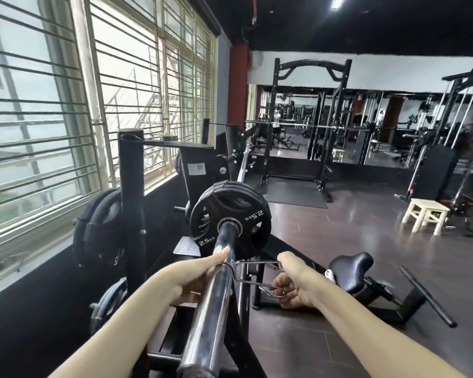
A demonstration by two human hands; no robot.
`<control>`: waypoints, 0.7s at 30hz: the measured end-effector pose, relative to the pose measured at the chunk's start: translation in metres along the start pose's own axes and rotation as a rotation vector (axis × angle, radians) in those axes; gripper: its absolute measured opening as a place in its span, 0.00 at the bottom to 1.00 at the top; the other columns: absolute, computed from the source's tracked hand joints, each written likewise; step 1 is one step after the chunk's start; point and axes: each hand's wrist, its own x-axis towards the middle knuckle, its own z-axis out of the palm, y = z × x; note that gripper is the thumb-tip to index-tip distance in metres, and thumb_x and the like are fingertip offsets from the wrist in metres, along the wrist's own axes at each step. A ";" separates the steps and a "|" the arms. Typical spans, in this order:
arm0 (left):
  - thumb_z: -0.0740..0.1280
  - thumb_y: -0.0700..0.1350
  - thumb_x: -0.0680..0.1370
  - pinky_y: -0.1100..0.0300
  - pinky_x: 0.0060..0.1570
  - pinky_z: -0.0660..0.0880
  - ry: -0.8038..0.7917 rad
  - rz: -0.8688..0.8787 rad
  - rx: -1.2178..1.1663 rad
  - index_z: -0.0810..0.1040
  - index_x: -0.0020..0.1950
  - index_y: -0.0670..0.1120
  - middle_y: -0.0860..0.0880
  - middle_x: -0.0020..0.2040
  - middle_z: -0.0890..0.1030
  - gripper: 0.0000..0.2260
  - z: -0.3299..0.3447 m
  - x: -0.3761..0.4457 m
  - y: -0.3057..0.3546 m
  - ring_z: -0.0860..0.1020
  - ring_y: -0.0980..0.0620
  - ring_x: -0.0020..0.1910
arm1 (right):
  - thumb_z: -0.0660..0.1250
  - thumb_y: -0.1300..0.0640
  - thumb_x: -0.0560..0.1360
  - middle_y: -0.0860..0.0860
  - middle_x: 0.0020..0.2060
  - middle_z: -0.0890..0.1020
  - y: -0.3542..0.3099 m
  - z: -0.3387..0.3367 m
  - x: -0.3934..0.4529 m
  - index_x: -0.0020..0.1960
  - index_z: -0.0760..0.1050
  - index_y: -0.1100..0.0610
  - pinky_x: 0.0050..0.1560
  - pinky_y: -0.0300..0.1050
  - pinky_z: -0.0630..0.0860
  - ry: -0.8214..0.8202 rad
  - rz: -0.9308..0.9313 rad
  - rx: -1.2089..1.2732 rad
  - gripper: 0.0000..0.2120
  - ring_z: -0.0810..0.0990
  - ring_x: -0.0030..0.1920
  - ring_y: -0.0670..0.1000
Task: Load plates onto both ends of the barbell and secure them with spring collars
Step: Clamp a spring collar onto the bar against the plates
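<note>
Both hands (290,285) on spring collar (253,274)

Only the person's two forearms and hands are in view, entering from the lower edge of the frame. Both forearms are bare all the way down to the frame edge, with no sleeve, cuff, watch, bracelet or glove on either. The left hand (191,279) is uncovered, and its thumb ends in a short, plain nail with no visible polish. The right hand (292,285) is likewise uncovered; its fingers (280,286) are slender, and no ring can be made out on them, though parts are hidden. Both arms look slim and smooth, without visible tattoos or markings. Wide-angle distortion stretches the forearms near the bottom.
</note>
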 end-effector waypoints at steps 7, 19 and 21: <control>0.79 0.69 0.56 0.49 0.60 0.79 0.007 0.020 -0.050 0.84 0.58 0.40 0.39 0.56 0.85 0.42 -0.004 0.035 0.010 0.81 0.41 0.60 | 0.51 0.53 0.76 0.52 0.18 0.74 0.003 0.006 0.037 0.34 0.68 0.59 0.26 0.36 0.64 0.047 -0.046 0.083 0.16 0.66 0.18 0.50; 0.78 0.62 0.59 0.50 0.64 0.76 0.061 -0.076 -0.234 0.82 0.61 0.42 0.41 0.61 0.82 0.36 -0.001 0.078 0.054 0.81 0.45 0.56 | 0.51 0.55 0.71 0.52 0.20 0.67 -0.050 0.000 0.085 0.40 0.66 0.58 0.31 0.40 0.63 0.098 -0.102 0.077 0.08 0.65 0.22 0.50; 0.77 0.61 0.64 0.52 0.63 0.76 0.061 -0.093 -0.275 0.82 0.59 0.44 0.42 0.63 0.81 0.30 -0.001 0.086 0.062 0.81 0.48 0.50 | 0.51 0.54 0.71 0.54 0.26 0.70 -0.056 0.000 0.091 0.42 0.68 0.58 0.32 0.41 0.65 0.114 -0.096 0.042 0.10 0.66 0.24 0.51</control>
